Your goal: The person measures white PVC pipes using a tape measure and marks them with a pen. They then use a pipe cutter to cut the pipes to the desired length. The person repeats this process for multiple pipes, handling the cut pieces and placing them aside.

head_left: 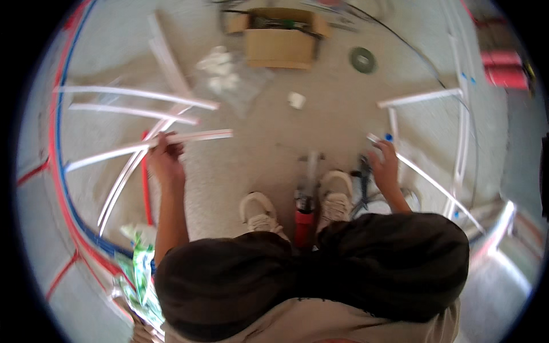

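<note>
My left hand (164, 153) is closed around a long white pipe (200, 136) that lies across the concrete floor, near several other white pipes (131, 94) fanned out on the left. My right hand (384, 163) grips the end of another thin white pipe (434, 186) that runs off to the lower right; a small blue piece (389, 137) shows just above the fingers. I am crouched, with both shoes (260, 208) on the floor and my knees in dark trousers below them.
A red-handled tool (305, 214) stands between my shoes. An open cardboard box (280, 40), a clear bag of white fittings (220, 71), a green ring (362, 59) and a white fitting (296, 100) lie ahead. Red and blue pipes (56, 143) curve along the left.
</note>
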Action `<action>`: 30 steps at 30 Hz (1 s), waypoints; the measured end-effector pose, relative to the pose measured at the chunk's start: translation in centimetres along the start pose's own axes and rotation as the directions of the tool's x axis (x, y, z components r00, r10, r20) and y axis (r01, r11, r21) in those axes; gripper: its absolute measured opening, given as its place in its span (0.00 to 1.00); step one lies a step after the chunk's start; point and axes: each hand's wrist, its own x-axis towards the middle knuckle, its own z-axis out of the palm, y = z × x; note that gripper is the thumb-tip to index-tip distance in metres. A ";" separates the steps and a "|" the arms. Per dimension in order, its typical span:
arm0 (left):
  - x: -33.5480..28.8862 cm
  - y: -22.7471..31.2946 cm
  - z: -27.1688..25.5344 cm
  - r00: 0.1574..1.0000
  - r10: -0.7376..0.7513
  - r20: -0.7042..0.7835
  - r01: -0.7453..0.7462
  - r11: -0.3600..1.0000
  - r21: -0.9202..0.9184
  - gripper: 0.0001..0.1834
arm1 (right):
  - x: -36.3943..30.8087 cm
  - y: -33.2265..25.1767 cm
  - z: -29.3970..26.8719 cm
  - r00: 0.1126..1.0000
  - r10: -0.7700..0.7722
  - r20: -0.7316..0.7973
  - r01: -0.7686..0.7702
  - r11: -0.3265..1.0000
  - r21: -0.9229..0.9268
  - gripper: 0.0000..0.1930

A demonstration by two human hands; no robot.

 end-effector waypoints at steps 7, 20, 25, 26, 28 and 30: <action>-2.7 4.3 4.2 0.948 0.062 0.314 -0.110 0.984 0.137 0.07 | -5.4 -1.3 -2.8 0.969 0.234 0.078 -0.230 0.971 -0.060 0.13; -9.2 3.8 18.6 0.645 -0.177 0.744 0.000 0.973 0.231 0.12 | 5.0 -12.7 -6.2 0.960 -0.279 0.014 0.276 0.957 0.093 0.23; -10.5 6.1 20.9 0.352 -0.414 0.839 0.039 0.903 0.429 0.21 | 11.9 -16.6 -3.3 0.854 -0.245 0.458 0.128 0.954 0.271 0.22; -9.0 7.0 18.8 0.358 -0.464 0.810 0.087 0.881 0.466 0.23 | 12.0 -15.5 -3.0 0.881 -0.152 0.447 0.058 0.974 0.217 0.21; -5.3 8.8 13.0 0.477 -0.499 0.723 0.064 0.840 0.538 0.25 | 11.8 -11.8 -3.3 0.940 -0.034 0.339 -0.033 0.981 0.191 0.20; -4.4 9.1 4.6 0.734 -0.509 0.449 0.163 0.775 0.611 0.18 | 11.2 -7.4 -3.2 0.913 0.243 0.329 -0.295 0.948 0.118 0.21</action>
